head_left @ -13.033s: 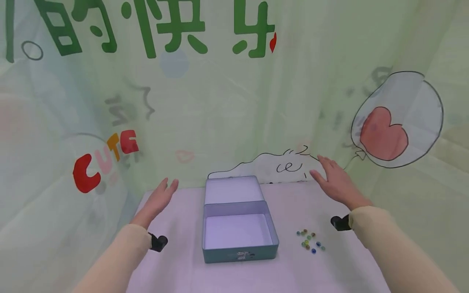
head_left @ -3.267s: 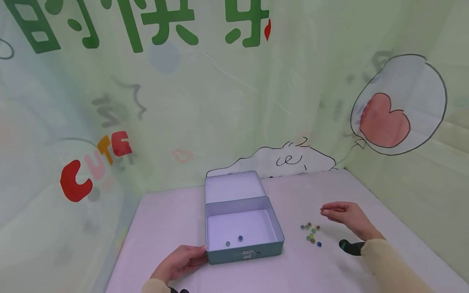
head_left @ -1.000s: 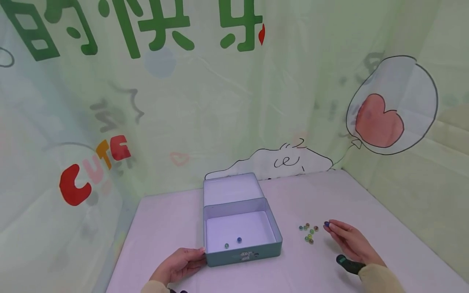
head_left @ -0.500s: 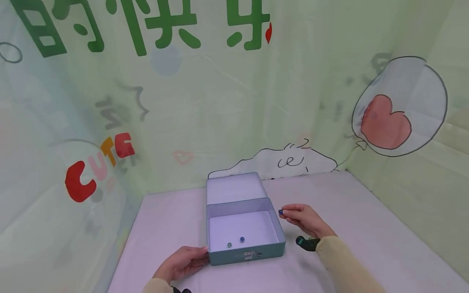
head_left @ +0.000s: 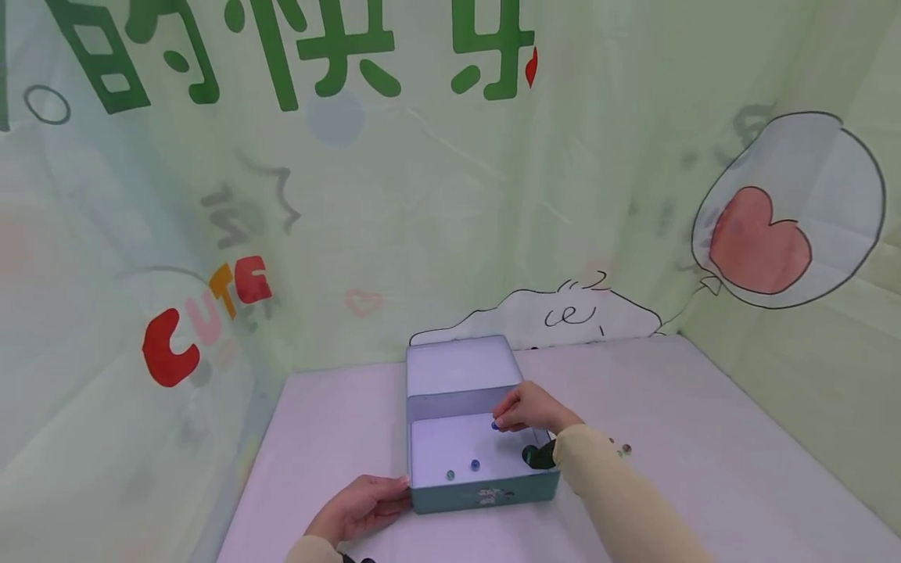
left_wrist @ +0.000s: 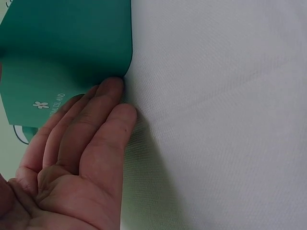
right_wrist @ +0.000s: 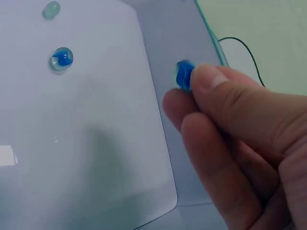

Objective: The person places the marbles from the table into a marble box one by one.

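A teal tin box (head_left: 486, 496) stands on the table with its lid folded back. My right hand (head_left: 533, 409) is over the inside of the box, pinching a blue marble (right_wrist: 184, 74) between thumb and fingertip. On the pale box floor lie a clear marble with a blue swirl (right_wrist: 62, 58) and a pale green marble (right_wrist: 51, 9). My left hand (head_left: 364, 505) rests at the box's front left corner. In the left wrist view its fingers (left_wrist: 103, 103) lie extended against the teal outer wall, near the tablecloth.
Several loose marbles (head_left: 626, 449) lie on the table right of the box, partly hidden behind my right sleeve (head_left: 619, 493). The lilac-white tablecloth (head_left: 338, 422) runs back to a printed curtain (head_left: 422, 219).
My right hand has picked up a blue marble from the loose group and carried it left over the box. Earlier, two marbles came to lie inside. My left hand stays at the corner.
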Tool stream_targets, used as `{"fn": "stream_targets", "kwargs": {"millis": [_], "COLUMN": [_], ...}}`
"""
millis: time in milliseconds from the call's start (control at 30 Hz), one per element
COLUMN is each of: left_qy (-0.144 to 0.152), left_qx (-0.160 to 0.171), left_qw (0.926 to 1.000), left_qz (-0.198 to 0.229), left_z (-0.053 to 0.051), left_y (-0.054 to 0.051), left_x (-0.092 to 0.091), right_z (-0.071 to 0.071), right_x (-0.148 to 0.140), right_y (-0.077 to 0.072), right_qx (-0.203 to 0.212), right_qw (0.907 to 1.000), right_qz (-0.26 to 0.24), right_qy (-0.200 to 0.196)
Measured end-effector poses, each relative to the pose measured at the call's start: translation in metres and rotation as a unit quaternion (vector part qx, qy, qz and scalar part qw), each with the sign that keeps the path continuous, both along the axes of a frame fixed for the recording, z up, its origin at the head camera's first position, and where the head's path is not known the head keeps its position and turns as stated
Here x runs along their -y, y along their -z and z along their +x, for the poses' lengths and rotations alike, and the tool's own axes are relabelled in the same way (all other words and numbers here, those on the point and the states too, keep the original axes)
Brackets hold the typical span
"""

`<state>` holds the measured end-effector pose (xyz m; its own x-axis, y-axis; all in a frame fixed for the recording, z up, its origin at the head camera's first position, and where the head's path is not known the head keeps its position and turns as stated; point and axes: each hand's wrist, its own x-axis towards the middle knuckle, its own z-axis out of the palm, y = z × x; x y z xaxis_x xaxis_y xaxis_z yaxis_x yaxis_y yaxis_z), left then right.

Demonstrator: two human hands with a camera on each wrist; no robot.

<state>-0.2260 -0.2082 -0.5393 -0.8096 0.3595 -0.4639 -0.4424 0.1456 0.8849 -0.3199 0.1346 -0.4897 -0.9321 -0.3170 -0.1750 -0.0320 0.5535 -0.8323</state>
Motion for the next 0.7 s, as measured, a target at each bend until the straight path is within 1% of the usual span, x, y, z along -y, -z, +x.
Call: {"fn": "stream_targets", "kwargs": {"millis": [167, 300, 567, 700], "left_qy": [0.001, -0.001, 0.001, -0.001], "left_qx": [0.004, 0.007, 0.014, 0.017], "left_qw": [1.0000, 0.9999, 0.9998, 0.9997], "left_qz": [0.006, 0.008, 0.016, 0.019], "left_z": [0.000, -0.001, -0.003, -0.003], "left_y": [0.002, 0.005, 0.008, 0.007], "left_x": [-0.001, 0.000, 0.000, 0.001], "right_z": [-0.003, -0.001, 0.006, 0.006], "right_x": [0.019, 0.029, 0.038, 0.039], "right_y": [0.001, -0.001, -0.005, -0.005], "right_qx": [0.005, 0.003, -0.005, -0.005], "right_qw": [0.9981, 0.9957, 0.9923, 0.9924], "right_qz": [0.060, 0.093, 0.124, 0.123], "right_qy": [0.011, 0.000, -0.005, -0.004]}}
